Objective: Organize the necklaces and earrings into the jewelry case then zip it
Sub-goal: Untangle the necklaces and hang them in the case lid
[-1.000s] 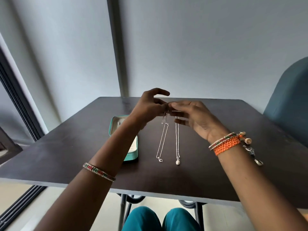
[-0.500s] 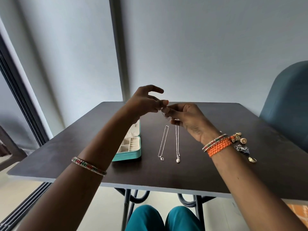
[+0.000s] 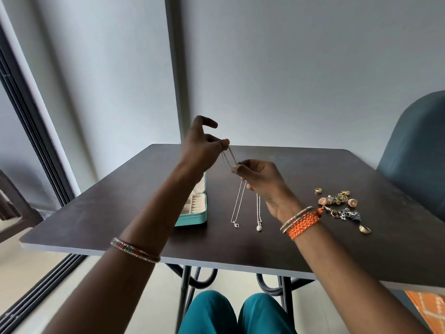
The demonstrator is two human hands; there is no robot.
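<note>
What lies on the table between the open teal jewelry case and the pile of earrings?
In the head view, two silver necklaces lie side by side between the teal jewelry case and the earrings, with the right hand above them.

Bare-armed, the person wore a thin red-and-green beaded bangle (image 3: 134, 250) well below the left hand (image 3: 201, 150), a matching bangle and a woven orange band (image 3: 304, 224) just below the right hand (image 3: 261, 179), and teal trousers (image 3: 237, 314).

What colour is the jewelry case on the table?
Teal outside, with a cream lining in its compartments. The jewelry case shows in the head view, partly behind the left forearm.
</note>
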